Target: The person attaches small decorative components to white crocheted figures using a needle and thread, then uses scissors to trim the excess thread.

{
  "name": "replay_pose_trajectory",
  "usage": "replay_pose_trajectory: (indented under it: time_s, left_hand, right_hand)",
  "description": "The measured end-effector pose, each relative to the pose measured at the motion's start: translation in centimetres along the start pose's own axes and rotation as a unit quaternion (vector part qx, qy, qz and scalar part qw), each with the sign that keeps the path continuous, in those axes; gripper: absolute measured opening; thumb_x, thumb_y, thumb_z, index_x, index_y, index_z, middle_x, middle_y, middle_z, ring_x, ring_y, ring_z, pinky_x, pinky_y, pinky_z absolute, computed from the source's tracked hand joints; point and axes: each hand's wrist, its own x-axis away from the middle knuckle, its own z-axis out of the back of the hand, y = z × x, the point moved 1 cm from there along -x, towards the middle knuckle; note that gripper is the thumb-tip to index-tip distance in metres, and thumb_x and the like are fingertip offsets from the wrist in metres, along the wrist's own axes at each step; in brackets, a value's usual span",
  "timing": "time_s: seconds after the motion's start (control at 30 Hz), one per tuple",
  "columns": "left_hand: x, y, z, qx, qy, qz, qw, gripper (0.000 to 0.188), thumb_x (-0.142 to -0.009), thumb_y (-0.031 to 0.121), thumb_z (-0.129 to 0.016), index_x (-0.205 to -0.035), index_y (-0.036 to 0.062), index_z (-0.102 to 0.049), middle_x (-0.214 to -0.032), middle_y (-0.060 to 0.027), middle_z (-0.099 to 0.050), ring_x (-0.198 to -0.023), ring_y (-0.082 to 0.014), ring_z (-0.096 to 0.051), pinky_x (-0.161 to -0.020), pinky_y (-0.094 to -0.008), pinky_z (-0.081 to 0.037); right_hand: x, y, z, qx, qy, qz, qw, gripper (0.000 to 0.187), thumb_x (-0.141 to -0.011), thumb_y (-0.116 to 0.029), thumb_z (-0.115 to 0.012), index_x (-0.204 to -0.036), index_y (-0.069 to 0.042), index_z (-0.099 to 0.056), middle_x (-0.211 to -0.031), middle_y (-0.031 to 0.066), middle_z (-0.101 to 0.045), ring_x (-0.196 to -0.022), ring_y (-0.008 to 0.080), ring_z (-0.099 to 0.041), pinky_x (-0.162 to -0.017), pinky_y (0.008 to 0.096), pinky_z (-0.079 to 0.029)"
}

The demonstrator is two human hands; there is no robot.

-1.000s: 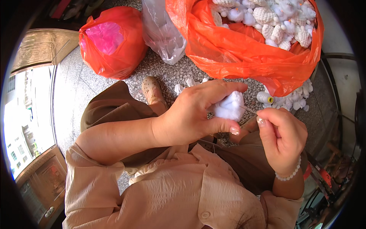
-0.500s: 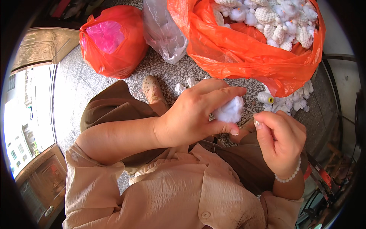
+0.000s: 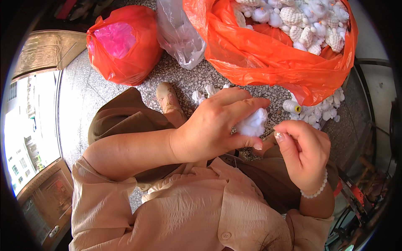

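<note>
A small white fluffy plush piece (image 3: 253, 123) is gripped between the fingers and thumb of my left hand (image 3: 211, 125), over my lap. Part of it is hidden behind those fingers. Close by on its right, my right hand (image 3: 305, 152) is closed in a pinch, with thumb and forefinger pressed together. Whatever sits in that pinch is too small to name. A spool of white thread (image 3: 289, 106) with a yellow core lies on the floor beyond my right hand.
A large orange plastic bag (image 3: 268, 69) full of white knitted pieces (image 3: 292, 16) stands ahead on the right. White pieces (image 3: 322, 113) are heaped beside it. A tied red bag (image 3: 144, 50) and a clear plastic bag (image 3: 180, 48) stand ahead on the left.
My right hand has moved slightly left, closer to the plush piece. A thin thread that showed between the two is no longer distinct. My left hand keeps its hold, almost unmoved.
</note>
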Motion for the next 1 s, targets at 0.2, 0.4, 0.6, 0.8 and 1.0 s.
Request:
replay_pose_trajectory:
  time_s: [0.2,0.4,0.6,0.8,1.0]
  left_hand:
    - [-0.2,0.3,0.5,0.066,-0.045,0.066,0.995,0.063,-0.065,0.028,-0.079,-0.117,0.0012,-0.055,-0.092,-0.0080,-0.057,-0.082,-0.0199,-0.055,-0.071,-0.0304,-0.045]
    - [0.1,0.1,0.6,0.142,-0.058,0.104,0.983,0.064,-0.067,0.031,-0.078,-0.119,0.0014,-0.054,-0.096,-0.0072,-0.058,-0.087,-0.0183,-0.055,-0.079,-0.0308,-0.044]
    - [0.0,0.2,0.8,0.131,-0.058,0.100,0.985,0.064,-0.067,0.030,-0.077,-0.119,0.0000,-0.054,-0.094,-0.0067,-0.059,-0.088,-0.0175,-0.056,-0.079,-0.0304,-0.044]
    - [0.2,-0.3,0.6,0.114,-0.036,0.098,0.988,0.065,-0.067,0.030,-0.078,-0.118,-0.0026,-0.054,-0.094,-0.0068,-0.060,-0.087,-0.0170,-0.057,-0.079,-0.0294,-0.045]
    - [0.1,-0.2,0.7,0.090,-0.033,0.094,0.991,0.065,-0.066,0.030,-0.078,-0.117,-0.0024,-0.055,-0.093,-0.0064,-0.060,-0.086,-0.0168,-0.057,-0.078,-0.0294,-0.045]
  right_hand:
    - [0.5,0.3,0.0,-0.199,-0.027,-0.171,0.965,0.007,-0.087,-0.006,-0.057,-0.087,0.002,-0.057,-0.066,0.0016,-0.057,-0.058,0.0040,-0.050,-0.053,0.0199,-0.040]
    - [0.5,0.3,0.0,-0.213,-0.015,-0.187,0.959,0.008,-0.088,-0.007,-0.057,-0.087,0.001,-0.057,-0.062,-0.0021,-0.053,-0.056,0.0014,-0.044,-0.052,0.0176,-0.036]
    - [0.4,0.1,0.0,-0.236,-0.005,-0.206,0.950,0.008,-0.087,-0.007,-0.057,-0.085,0.001,-0.056,-0.061,-0.0022,-0.052,-0.056,0.0014,-0.043,-0.051,0.0178,-0.035]
    - [0.1,-0.4,0.4,-0.162,0.015,-0.183,0.969,0.004,-0.086,-0.001,-0.056,-0.083,0.001,-0.055,-0.057,-0.0023,-0.051,-0.050,0.0006,-0.042,-0.046,0.0168,-0.032]
    - [0.3,-0.4,0.8,-0.120,0.010,-0.146,0.982,0.002,-0.083,0.001,-0.057,-0.082,0.001,-0.056,-0.056,-0.0016,-0.051,-0.047,0.0006,-0.042,-0.043,0.0173,-0.031]
